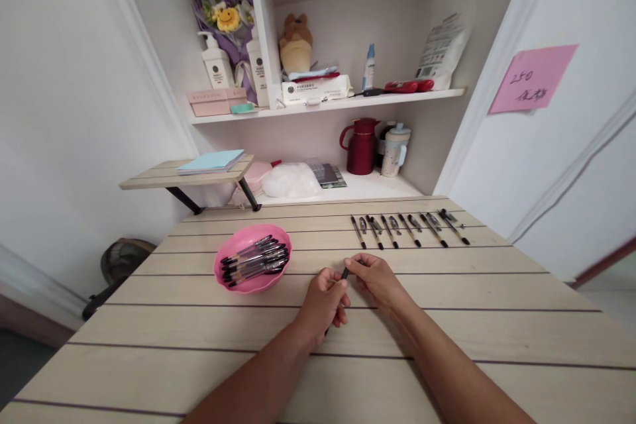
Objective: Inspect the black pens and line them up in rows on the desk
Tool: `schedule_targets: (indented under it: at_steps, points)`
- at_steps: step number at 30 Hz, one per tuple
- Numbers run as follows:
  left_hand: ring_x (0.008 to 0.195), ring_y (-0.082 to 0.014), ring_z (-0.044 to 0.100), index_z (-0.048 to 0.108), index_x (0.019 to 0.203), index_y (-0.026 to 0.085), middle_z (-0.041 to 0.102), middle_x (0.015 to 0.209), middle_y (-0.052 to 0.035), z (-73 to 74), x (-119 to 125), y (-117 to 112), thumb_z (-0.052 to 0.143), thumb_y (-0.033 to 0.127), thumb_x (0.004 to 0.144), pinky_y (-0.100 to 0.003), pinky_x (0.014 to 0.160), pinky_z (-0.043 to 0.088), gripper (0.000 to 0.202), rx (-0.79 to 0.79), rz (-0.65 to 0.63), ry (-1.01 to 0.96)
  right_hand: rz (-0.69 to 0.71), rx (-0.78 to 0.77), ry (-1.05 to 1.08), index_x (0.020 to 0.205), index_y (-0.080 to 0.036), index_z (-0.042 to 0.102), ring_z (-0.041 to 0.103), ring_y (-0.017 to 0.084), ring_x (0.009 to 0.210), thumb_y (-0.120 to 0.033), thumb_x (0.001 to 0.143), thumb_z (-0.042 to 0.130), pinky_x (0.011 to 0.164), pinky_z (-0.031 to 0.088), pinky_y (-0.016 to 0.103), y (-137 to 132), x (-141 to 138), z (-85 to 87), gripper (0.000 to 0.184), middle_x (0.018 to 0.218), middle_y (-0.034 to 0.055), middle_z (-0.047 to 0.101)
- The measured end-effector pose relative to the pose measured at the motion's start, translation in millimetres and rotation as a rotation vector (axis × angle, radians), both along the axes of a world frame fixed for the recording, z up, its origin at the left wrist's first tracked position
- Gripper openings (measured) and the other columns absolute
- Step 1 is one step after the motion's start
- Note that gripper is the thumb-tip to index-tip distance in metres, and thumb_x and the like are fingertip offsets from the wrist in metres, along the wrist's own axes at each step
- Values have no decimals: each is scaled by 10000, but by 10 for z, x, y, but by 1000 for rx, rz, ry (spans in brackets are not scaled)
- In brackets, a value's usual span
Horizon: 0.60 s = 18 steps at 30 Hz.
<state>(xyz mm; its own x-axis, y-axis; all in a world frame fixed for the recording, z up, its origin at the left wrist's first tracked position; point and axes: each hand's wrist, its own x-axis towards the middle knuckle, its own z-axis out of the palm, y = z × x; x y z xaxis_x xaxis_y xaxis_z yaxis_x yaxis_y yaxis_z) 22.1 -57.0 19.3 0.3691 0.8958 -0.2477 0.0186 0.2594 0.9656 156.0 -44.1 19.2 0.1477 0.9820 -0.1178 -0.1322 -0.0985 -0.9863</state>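
Observation:
Over the middle of the table, my left hand (325, 301) is wrapped round a black pen (345, 273), whose lower end pokes out below the palm. My right hand (375, 278) pinches the pen's upper dark end between thumb and fingers. Most of the barrel is hidden by the fingers. To the left, a pink bowl (254, 230) holds several pens (256, 258) lying in a pile. On the right, a row of pens (386, 232) lies on the table, with small dark pieces (393, 223) beside them, too small to make out.
The slatted wooden table (209, 344) carries a small raised shelf (149, 176) with blue paper (211, 161) at back left. Behind it stand a red jug (362, 149), a pale cup (396, 149) and a white plastic bag (291, 181). A pink note (534, 77) sticks to the right wall.

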Motion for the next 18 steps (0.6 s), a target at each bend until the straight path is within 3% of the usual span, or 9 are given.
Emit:
schedule_targets:
  at_steps: [6, 9, 12, 18]
  points:
    - [324, -59, 473, 424, 845, 197, 519, 553, 72, 17, 4, -10, 523, 490, 686, -151, 315, 259, 348, -30, -3, -45, 59, 1, 167, 684, -162, 561, 296, 31, 346, -489, 611, 649, 346, 165, 194, -27, -8, 51, 347, 479, -49, 485]
    - [326, -61, 477, 423, 842, 196, 515, 553, 69, 22, 6, -14, 526, 481, 687, -149, 315, 271, 341, -33, 2, -47, 26, -27, 88, 589, -167, 514, 268, 30, 328, -495, 600, 658, 339, 144, 194, -17, -15, 18, 359, 402, -69, 417]
    - [327, -61, 476, 424, 833, 192, 509, 557, 65, 22, 9, -16, 521, 461, 696, -147, 314, 276, 317, -36, -5, -55, 12, -16, 54, 620, -154, 560, 274, 30, 337, -428, 558, 708, 345, 166, 192, 1, -2, -17, 317, 387, -75, 412]
    - [434, -68, 511, 509, 838, 164, 525, 628, 29, 24, 17, -28, 560, 457, 662, -155, 374, 335, 347, -51, 23, -90, -36, 33, 317, 783, -154, 625, 336, 24, 370, -370, 557, 719, 340, 206, 182, 26, 61, 12, 327, 593, -13, 573]
